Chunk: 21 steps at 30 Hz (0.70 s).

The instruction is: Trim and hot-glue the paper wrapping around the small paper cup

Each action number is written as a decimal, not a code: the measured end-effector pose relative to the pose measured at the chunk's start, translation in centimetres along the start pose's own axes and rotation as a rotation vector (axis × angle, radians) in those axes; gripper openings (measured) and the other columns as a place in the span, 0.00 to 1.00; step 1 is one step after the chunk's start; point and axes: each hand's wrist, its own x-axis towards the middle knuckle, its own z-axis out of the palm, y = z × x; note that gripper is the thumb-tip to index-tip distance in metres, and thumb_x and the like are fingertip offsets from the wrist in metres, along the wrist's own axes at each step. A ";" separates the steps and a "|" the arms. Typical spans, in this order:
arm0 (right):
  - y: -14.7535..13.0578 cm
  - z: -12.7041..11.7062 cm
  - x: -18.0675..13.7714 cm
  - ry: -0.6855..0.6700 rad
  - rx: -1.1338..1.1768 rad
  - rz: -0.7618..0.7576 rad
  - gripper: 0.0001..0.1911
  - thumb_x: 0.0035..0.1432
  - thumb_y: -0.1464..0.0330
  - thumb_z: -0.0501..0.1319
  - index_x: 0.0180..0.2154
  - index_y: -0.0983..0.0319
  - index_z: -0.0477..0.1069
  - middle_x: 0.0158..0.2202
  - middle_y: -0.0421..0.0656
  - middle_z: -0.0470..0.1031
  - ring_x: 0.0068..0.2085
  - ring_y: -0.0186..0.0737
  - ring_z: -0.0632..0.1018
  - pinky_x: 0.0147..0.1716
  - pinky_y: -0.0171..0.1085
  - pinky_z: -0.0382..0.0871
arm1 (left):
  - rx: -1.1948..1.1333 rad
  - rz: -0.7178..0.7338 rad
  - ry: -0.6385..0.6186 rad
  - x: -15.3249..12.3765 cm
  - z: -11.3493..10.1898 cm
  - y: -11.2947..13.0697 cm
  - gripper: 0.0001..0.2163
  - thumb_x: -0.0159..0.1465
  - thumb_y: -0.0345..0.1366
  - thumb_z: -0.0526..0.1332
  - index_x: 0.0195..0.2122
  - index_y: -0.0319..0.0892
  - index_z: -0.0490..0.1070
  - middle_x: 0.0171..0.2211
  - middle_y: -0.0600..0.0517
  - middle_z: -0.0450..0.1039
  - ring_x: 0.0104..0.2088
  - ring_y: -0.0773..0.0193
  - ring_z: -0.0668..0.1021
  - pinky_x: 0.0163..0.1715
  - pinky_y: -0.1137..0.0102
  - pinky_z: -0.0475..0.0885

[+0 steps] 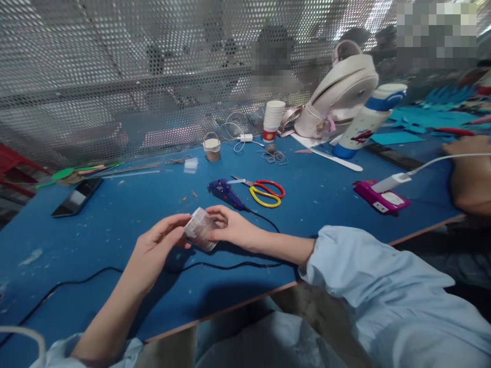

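Observation:
Both of my hands hold a small grey-white block-shaped object [200, 229] just above the blue table [115, 225]. My left hand [157, 248] grips its left side with thumb and fingers closed. My right hand [230, 226] closes on its right side from behind. A blue glue gun [225, 192] lies just beyond my right hand, its black cord trailing past my wrist. Red and yellow scissors [266, 192] lie to the right of the gun.
A black phone [76, 197] lies at the left. A stack of paper cups [273, 120], a small basket [211, 147], a white bag [337, 94], a bottle [368, 120] and a pink device [381, 198] with a charger sit behind. Another person's arm [470, 174] rests at the right.

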 end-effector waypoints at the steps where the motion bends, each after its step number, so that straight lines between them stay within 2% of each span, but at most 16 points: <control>1: 0.0 0.1 0.1 0.001 0.040 0.013 0.29 0.42 0.74 0.70 0.48 0.63 0.66 0.51 0.50 0.73 0.54 0.44 0.75 0.56 0.45 0.69 | 0.058 0.023 -0.001 0.1 -0.3 0.0 0.17 0.55 0.48 0.68 0.41 0.44 0.80 0.40 0.48 0.80 0.30 0.61 0.78 0.35 0.67 0.74; 4: -0.1 0.4 0.3 0.006 0.143 0.024 0.27 0.42 0.74 0.70 0.46 0.62 0.67 0.48 0.48 0.75 0.52 0.44 0.77 0.52 0.44 0.72 | 0.166 0.061 0.003 0.4 -0.9 0.0 0.17 0.54 0.49 0.68 0.39 0.45 0.81 0.36 0.49 0.80 0.30 0.60 0.77 0.34 0.69 0.73; 7: -0.1 0.5 0.4 -0.004 0.194 0.012 0.25 0.43 0.73 0.70 0.45 0.62 0.68 0.47 0.47 0.76 0.49 0.44 0.78 0.50 0.43 0.73 | 0.174 0.060 -0.012 0.7 -0.9 -0.1 0.17 0.54 0.51 0.68 0.37 0.44 0.81 0.34 0.49 0.79 0.29 0.60 0.76 0.33 0.70 0.72; 12: 0.2 0.3 0.4 -0.033 0.046 -0.050 0.27 0.47 0.71 0.68 0.50 0.62 0.64 0.55 0.52 0.72 0.55 0.45 0.75 0.55 0.46 0.70 | 0.125 0.027 0.012 0.9 -0.2 -0.7 0.17 0.53 0.52 0.68 0.31 0.42 0.80 0.29 0.50 0.78 0.27 0.62 0.76 0.32 0.70 0.71; 14: 0.3 0.1 0.0 -0.043 -0.107 -0.162 0.28 0.52 0.69 0.66 0.54 0.63 0.62 0.58 0.55 0.68 0.57 0.46 0.74 0.56 0.48 0.69 | 0.105 0.003 0.045 1.0 0.0 -0.9 0.17 0.53 0.52 0.68 0.32 0.42 0.79 0.26 0.51 0.77 0.26 0.63 0.75 0.31 0.70 0.70; 19: 0.0 -0.5 -1.5 -0.001 -0.684 -0.633 0.28 0.61 0.66 0.59 0.60 0.67 0.60 0.64 0.60 0.60 0.66 0.49 0.62 0.63 0.51 0.59 | 0.079 -0.023 0.072 1.0 0.0 -1.4 0.17 0.54 0.51 0.68 0.32 0.41 0.79 0.24 0.53 0.75 0.23 0.66 0.73 0.28 0.72 0.68; 21: 0.1 -0.7 -1.7 -0.027 -0.868 -0.760 0.26 0.64 0.65 0.57 0.61 0.68 0.61 0.65 0.62 0.58 0.67 0.50 0.61 0.62 0.51 0.60 | 0.080 -0.032 0.065 0.9 -0.1 -1.4 0.16 0.54 0.50 0.67 0.33 0.42 0.80 0.25 0.53 0.76 0.23 0.66 0.73 0.28 0.72 0.68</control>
